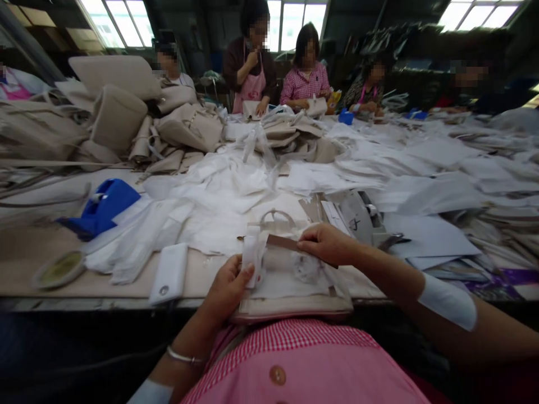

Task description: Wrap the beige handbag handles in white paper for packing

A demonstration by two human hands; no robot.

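A light bag [295,306] lies at the table's front edge against the pink apron, with clear plastic and crumpled white wrapping [306,266] on it. My left hand [229,286] is closed on a white strip [251,252] at the bag's left side, thumb on top. My right hand [324,244] pinches a flat brown strip [280,242] that lies slantwise above the bag. Behind the strips stands a thin, curved handle [278,214].
A white power bank-like block [169,273], a round dish [59,270] and a blue dispenser [109,205] lie left. Beige bags [120,118] pile up behind. White sheets [433,238] and a metal tool [393,241] are right. Several people work across the table.
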